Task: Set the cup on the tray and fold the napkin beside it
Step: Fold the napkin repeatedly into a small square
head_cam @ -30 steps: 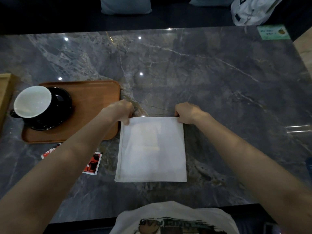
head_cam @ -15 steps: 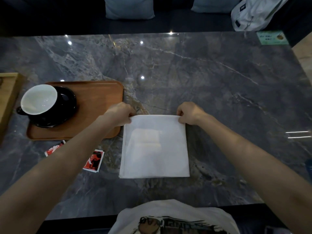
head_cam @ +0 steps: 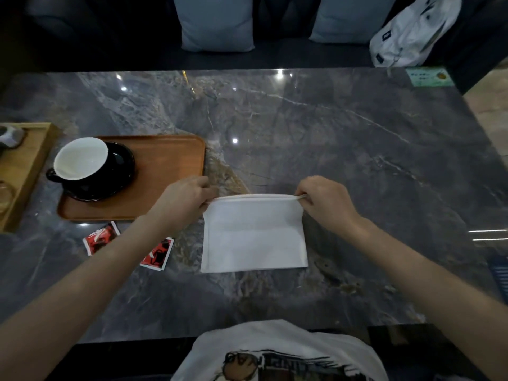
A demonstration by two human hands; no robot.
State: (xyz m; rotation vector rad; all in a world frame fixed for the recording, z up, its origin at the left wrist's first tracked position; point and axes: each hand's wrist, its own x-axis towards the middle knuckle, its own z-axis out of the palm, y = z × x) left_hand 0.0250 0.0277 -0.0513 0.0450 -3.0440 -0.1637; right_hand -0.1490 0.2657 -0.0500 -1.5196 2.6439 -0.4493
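A black cup (head_cam: 79, 158) with a white inside stands on a black saucer (head_cam: 118, 171), on the left part of a brown wooden tray (head_cam: 167, 166). Right of the tray a white napkin (head_cam: 254, 237) lies on the grey marble table. My left hand (head_cam: 184, 199) pinches the napkin's far left corner. My right hand (head_cam: 324, 200) pinches its far right corner. The far edge is lifted off the table and curls toward me, while the near edge lies flat.
Two red and white sachets (head_cam: 101, 237) (head_cam: 157, 254) lie on the table below the tray. A light wooden box (head_cam: 24, 166) stands at the left edge. Cushions (head_cam: 217, 23) and a white bag (head_cam: 412, 31) sit on the bench beyond the far edge.
Both hands have lifted the napkin's far edge and drawn it toward me, so the napkin looks shorter front to back. Cup and tray have not moved on the table.
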